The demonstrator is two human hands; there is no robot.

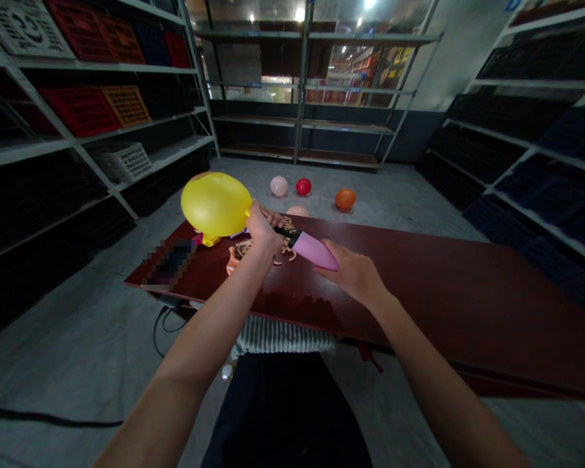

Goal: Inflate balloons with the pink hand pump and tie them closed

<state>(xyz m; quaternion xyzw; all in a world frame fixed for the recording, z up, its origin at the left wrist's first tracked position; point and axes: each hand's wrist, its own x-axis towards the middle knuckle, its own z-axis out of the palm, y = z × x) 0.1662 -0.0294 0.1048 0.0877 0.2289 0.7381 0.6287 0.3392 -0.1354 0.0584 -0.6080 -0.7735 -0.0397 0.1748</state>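
An inflated yellow balloon (216,203) hangs over the table's left part, its neck pinched in my left hand (264,227). My right hand (353,273) is wrapped round the wide end of a pink balloon pump (316,251). The pump's black end (288,235) points up and left to my left hand; whether it sits in the balloon's neck is hidden by my fingers. Below my left hand, tan curled strips (244,247) lie scattered. Limp balloons, one orange (233,261) and one yellow (211,240), rest beside them.
A dark red-brown table (443,286) stretches across, with a blurred-out dark device (170,263) at its left end. Beyond it, pale (279,186), red (303,187) and orange (345,199) balloons lie on the floor. Shelves with crates (127,106) line the sides.
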